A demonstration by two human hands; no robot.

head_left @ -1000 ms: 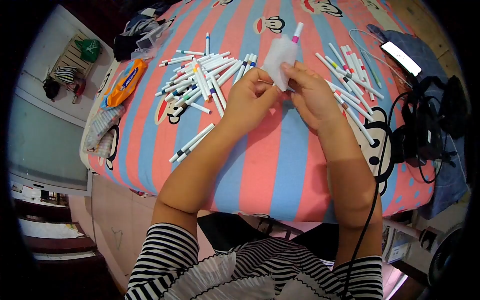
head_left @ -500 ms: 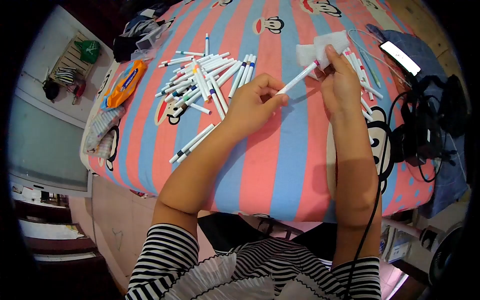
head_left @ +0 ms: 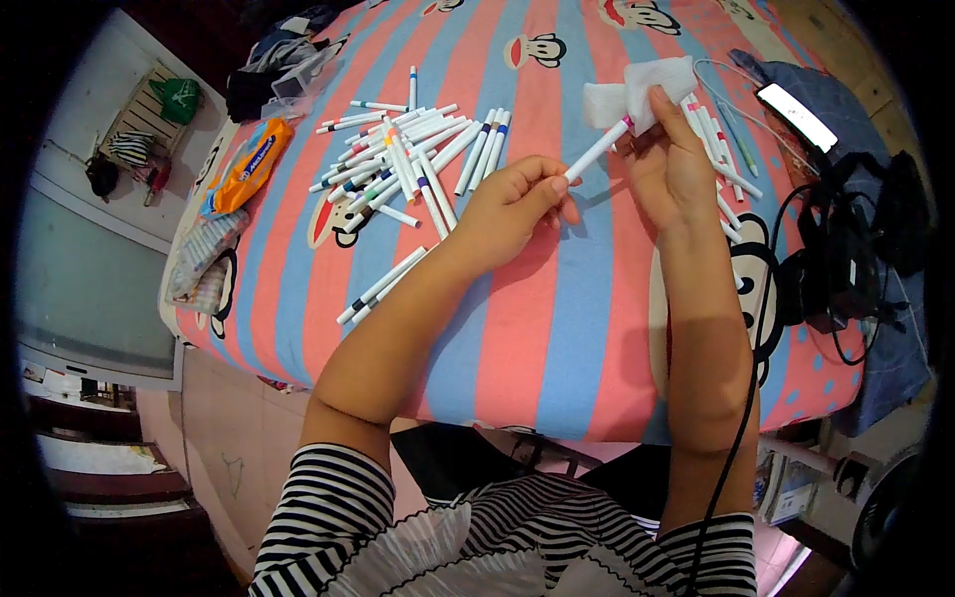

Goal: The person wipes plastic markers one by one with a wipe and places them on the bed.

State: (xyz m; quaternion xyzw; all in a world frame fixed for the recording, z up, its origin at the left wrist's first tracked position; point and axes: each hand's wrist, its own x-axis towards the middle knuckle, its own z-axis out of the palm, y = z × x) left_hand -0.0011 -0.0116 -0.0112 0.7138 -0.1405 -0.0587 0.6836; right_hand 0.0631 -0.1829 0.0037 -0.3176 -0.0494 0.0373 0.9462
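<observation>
Between the thumb and fingers of my left hand [head_left: 522, 204] is the lower end of a white marker [head_left: 595, 153] with a pink band near its far end. That far end meets a folded white tissue [head_left: 659, 82], which my right hand [head_left: 674, 159] pinches between thumb and fingers. Left of my left hand lies a pile of white markers [head_left: 398, 149] with bands in various colours. Under my left forearm a pair of markers [head_left: 383, 287] lies apart from the pile. Several more markers [head_left: 724, 149] lie just right of my right hand, partly hidden by it.
A striped bedspread [head_left: 517, 338] covers the surface. An orange packet [head_left: 249, 167] and a clear box [head_left: 296, 85] are at the left edge. On the right are a lit phone [head_left: 796, 114], a teal pen [head_left: 734, 134] and black cables with an adapter [head_left: 846, 284].
My left hand has shifted slightly right and tilted the marker a little steeper against the tissue. The tissue's left flap has moved slightly left. The piles of markers are unchanged.
</observation>
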